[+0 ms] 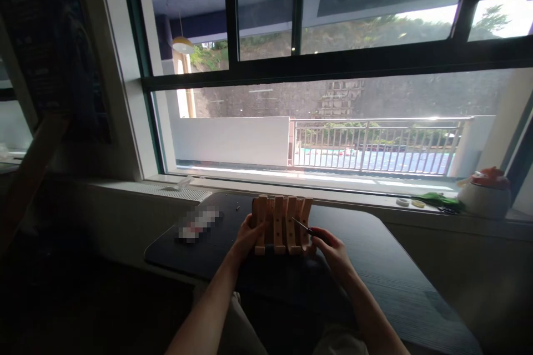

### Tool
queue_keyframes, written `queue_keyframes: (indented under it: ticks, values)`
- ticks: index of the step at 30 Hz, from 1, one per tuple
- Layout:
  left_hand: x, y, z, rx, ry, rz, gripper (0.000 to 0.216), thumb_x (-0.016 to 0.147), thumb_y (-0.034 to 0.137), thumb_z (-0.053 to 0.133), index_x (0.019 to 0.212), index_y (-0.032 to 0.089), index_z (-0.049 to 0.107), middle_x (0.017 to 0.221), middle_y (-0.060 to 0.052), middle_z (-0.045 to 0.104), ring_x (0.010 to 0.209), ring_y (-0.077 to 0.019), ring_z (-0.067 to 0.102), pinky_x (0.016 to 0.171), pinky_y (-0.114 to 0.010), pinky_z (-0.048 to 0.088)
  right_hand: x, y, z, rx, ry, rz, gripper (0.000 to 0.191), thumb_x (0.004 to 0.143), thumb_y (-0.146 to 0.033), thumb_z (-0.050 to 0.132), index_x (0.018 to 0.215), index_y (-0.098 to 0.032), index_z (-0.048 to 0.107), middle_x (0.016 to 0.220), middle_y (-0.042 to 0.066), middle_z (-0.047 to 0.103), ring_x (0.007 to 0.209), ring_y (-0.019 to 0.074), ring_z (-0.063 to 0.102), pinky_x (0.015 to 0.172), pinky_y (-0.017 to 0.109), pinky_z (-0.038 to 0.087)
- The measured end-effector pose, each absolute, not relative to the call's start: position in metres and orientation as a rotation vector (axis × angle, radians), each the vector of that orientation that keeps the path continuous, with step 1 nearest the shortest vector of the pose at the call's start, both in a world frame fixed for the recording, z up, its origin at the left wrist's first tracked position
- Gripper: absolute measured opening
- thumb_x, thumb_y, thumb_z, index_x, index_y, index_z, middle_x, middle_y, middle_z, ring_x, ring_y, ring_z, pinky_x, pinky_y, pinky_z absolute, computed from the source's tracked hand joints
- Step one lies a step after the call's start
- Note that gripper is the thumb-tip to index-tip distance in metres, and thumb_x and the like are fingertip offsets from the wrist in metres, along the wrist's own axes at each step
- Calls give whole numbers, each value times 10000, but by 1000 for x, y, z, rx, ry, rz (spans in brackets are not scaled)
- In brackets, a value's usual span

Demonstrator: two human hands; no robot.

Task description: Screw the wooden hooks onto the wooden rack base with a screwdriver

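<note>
Two hands are occupied. Your left hand (249,234) is closed around the left end of the slatted wooden piece (278,224), thumb over the outermost slat. Your right hand (334,250) is wrapped around the dark handle of a slim screwdriver-like tool (312,231), its shaft slanting up and leftward across the slats.

Location of workpiece: on the near half of the dark table (375,266), directly before you, its four slats running away from you. Dark spots, apparently screw holes or heads, mark the slats. The tool's tip ends over the third slat from the left; whether it touches the wood cannot be determined.

Recommendations: the shaft appears to lie at a shallow angle; should you turn a fastener, bring it square to the wood, seat the tip fully, and press along its axis. Your left grip is at the far end from the tool, so the right side may rock under load; bracing closer would likely help, provided your fingers stay out of the tip's path. A small object (237,208) beyond the left hand is too small to identify; mind that it does not roll off.
</note>
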State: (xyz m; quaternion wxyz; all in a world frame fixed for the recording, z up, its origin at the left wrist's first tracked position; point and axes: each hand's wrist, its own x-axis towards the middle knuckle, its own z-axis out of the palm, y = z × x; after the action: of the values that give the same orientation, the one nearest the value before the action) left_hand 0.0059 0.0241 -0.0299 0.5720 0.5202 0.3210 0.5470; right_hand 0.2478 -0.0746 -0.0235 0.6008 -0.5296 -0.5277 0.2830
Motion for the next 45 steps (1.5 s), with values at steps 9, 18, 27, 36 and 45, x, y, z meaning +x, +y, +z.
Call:
queue_keyframes:
  ticks: [9,18,27,36,45]
  values:
    - [4,32,-29,1314,915,1562,553,566,285,797,1034,180,521,951,-40,667,891,-207,634,766,-308,497,245,-65,-42,-1372,-1281,311,373,682,-479,614,921,-202,687,845,69,703,816,258,639,758,374,482]
    - [8,47,-36,1353,1011,1537,495,530,186,793,963,173,552,894,-51,669,865,-235,635,756,-340,487,244,-49,-41,-1440,-1268,201,354,741,-443,535,955,-183,645,896,72,706,839,227,649,766,340,488]
    - [5,43,-37,1355,996,1507,544,539,191,791,1023,180,543,939,-58,673,889,-238,629,749,-327,494,244,-64,-40,-1531,-1287,146,420,765,-503,484,995,-183,630,869,92,690,785,251,635,704,371,473]
    - [3,45,-41,1378,997,1493,540,551,201,789,1031,171,543,925,-52,673,877,-227,633,758,-334,495,240,-69,-35,-1537,-1333,112,362,780,-437,481,995,-186,629,900,77,692,803,228,634,725,353,477]
    - [3,46,-40,1417,1036,1467,569,543,224,795,1039,169,522,943,-57,668,894,-234,637,756,-335,510,238,-71,-37,-1573,-1370,11,298,795,-378,472,987,-203,619,908,48,690,806,198,631,710,307,472]
